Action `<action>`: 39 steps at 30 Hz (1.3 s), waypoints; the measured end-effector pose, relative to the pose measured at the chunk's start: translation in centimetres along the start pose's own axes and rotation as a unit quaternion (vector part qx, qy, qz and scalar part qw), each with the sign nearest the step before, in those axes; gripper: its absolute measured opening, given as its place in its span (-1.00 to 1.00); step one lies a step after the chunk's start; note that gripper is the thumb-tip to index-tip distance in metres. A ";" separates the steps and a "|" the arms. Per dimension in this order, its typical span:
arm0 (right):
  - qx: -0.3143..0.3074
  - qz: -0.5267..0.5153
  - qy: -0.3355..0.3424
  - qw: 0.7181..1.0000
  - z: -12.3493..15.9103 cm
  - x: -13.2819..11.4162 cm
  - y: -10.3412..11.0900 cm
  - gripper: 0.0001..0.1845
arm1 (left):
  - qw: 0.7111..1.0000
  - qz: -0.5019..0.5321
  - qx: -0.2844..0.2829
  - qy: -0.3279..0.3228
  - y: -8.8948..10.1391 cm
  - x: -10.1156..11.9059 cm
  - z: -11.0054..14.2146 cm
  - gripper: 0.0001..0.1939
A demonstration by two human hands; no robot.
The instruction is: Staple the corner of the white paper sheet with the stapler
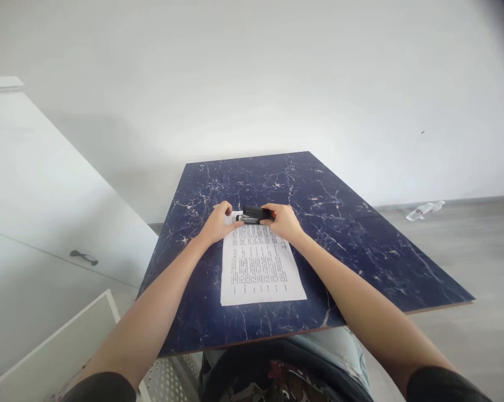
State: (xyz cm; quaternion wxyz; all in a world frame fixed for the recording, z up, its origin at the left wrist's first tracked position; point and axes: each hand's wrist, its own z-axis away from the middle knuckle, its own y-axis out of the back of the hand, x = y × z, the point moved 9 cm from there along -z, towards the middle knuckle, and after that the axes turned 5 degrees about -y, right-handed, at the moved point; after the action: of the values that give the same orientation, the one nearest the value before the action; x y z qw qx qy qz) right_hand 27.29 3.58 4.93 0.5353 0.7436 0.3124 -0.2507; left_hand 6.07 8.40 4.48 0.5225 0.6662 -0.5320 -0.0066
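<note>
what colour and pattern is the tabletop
Dark blue marble pattern with pale veins on the tabletop, in the head view.

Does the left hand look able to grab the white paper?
Probably yes: the left hand is by the far edge of the paper, and the stapler hides only a bit.

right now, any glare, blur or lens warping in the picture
Head view: wide-angle stretch on the forearms, dark blurred top-right corner; print on the papers too soft to read; wall brightest behind the table, soft shadow at its left; no harsh glare
</note>
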 end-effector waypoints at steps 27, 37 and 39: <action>-0.151 -0.466 -0.319 0.811 1.4 3.9 -4.9 -0.80 | 0.993 0.051 -0.109 0.004 -1.6 -0.4 -0.1 -0.74; -0.135 -0.491 -0.318 0.799 1.3 4.5 -5.2 -0.83 | 0.992 0.063 -0.107 -0.001 -1.4 -0.2 -0.1 -0.72; -0.135 -0.490 -0.312 0.803 1.3 4.5 -5.1 -0.79 | 0.992 0.066 -0.107 0.002 -1.4 -0.3 -0.1 -0.72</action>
State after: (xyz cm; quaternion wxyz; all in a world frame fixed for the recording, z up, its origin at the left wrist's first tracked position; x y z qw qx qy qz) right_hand 26.56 4.44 -1.91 0.5048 0.2936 0.4818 -0.6534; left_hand 6.99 8.49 3.35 0.5910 0.5701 -0.5700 -0.0280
